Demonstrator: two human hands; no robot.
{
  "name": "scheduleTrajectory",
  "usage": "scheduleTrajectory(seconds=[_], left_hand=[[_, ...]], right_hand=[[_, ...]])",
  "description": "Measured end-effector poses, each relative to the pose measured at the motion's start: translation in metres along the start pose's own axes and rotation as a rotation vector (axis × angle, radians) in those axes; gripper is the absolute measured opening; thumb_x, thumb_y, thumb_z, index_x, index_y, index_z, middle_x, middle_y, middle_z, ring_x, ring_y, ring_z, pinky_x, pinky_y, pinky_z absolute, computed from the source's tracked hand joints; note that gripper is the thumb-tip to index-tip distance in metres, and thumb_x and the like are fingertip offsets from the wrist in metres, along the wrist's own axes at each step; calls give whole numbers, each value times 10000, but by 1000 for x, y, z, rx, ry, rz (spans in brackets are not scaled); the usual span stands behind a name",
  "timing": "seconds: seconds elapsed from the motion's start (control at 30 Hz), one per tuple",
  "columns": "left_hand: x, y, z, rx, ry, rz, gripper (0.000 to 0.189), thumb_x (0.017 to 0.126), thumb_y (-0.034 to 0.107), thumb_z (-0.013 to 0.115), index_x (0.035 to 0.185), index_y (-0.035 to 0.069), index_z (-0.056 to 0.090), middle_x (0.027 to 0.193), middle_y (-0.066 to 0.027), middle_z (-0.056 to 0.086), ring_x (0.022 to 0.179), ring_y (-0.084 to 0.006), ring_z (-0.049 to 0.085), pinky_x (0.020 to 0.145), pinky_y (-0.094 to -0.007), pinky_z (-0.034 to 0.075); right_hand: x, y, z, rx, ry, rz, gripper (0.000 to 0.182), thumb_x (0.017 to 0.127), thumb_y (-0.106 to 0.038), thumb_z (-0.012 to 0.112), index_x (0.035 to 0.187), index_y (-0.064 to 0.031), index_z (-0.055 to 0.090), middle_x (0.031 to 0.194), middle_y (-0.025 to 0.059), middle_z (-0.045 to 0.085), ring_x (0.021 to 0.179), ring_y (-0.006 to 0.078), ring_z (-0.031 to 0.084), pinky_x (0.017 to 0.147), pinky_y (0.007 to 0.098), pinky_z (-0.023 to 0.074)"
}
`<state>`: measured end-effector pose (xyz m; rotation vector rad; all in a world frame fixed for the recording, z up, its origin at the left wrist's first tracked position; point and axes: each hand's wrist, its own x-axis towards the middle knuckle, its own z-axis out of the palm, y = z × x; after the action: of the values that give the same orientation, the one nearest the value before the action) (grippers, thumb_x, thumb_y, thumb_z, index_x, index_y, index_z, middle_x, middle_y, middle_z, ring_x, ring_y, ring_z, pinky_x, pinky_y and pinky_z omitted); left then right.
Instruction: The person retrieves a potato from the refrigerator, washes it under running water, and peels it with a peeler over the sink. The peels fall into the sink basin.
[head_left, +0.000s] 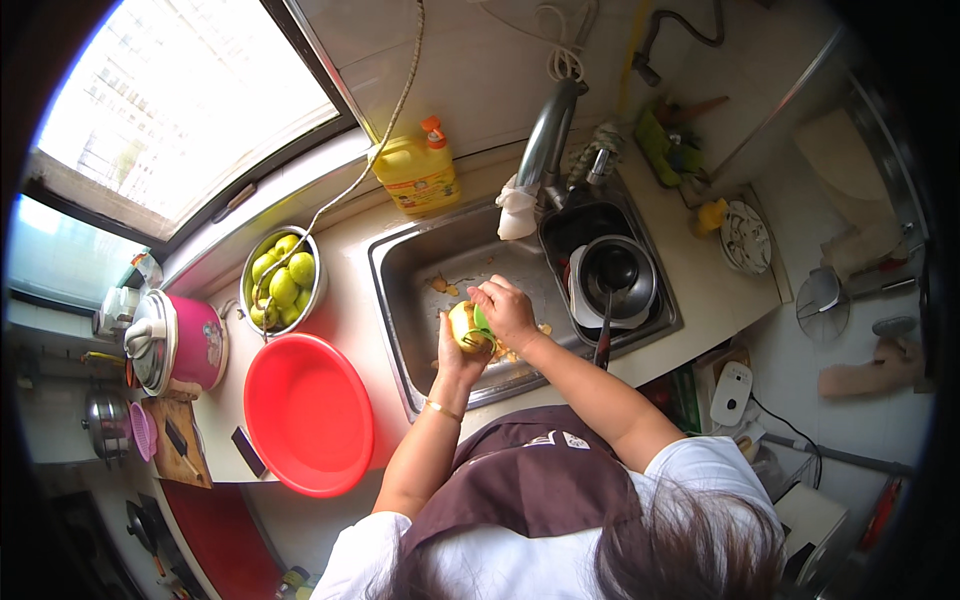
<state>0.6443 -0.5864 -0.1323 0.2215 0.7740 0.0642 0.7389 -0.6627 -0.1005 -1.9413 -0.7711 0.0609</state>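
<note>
My left hand cradles a yellow-green fruit, partly peeled, over the stainless steel sink. A bracelet circles that wrist. Gripped in my right hand is a green peeler, its head against the fruit; my fingers hide part of its handle. Strips of peel lie on the sink floor, with more beneath my hands. To the left, a metal bowl holds several whole green fruits. The red plastic basin stands nearer me, left of the sink.
A faucet with a cloth-wrapped spout overhangs the sink. Pans and a ladle fill the smaller basin at right. Behind the sink is a yellow jug. A pink cooker and a knife on a cutting board are at left.
</note>
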Motion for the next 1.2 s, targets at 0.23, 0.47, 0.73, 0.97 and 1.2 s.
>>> scheduleTrajectory(seconds=[0.23,0.47,0.73,0.97,1.2], left_hand=[[-1,-13,3,7,57,26,572,887,591,300,1235,169,468,1183,-48,520,1091,-228,486,929,-418,387],[8,-31,-13,-72,99,-34,544,879,560,365,1105,81,490,994,-126,542,827,-283,534,688,-369,498],[3,-22,9,-47,96,89,532,905,550,286,1186,143,481,1140,-53,533,1032,-229,516,852,-408,440],[6,-22,8,-59,91,69,513,910,531,286,1214,157,462,1172,-56,513,1069,-233,496,893,-435,416],[11,-18,2,-90,112,81,467,918,499,313,1157,135,482,1115,-64,534,1020,-231,512,850,-433,439]], right_hand=[[-2,-1,10,-32,24,-72,284,849,-249,566,665,-33,555,689,140,513,615,348,523,548,423,424],[17,24,10,-187,49,-21,290,819,-290,584,631,-70,575,672,93,545,625,319,556,532,415,427],[9,5,11,-224,-17,9,292,819,-289,567,623,-73,579,676,92,557,613,325,561,539,420,444],[12,19,22,-263,0,-49,284,819,-286,564,620,-84,583,659,84,553,588,324,561,526,419,452],[18,21,28,-216,-6,28,296,812,-294,569,613,-77,608,648,92,565,600,330,562,533,420,452]])
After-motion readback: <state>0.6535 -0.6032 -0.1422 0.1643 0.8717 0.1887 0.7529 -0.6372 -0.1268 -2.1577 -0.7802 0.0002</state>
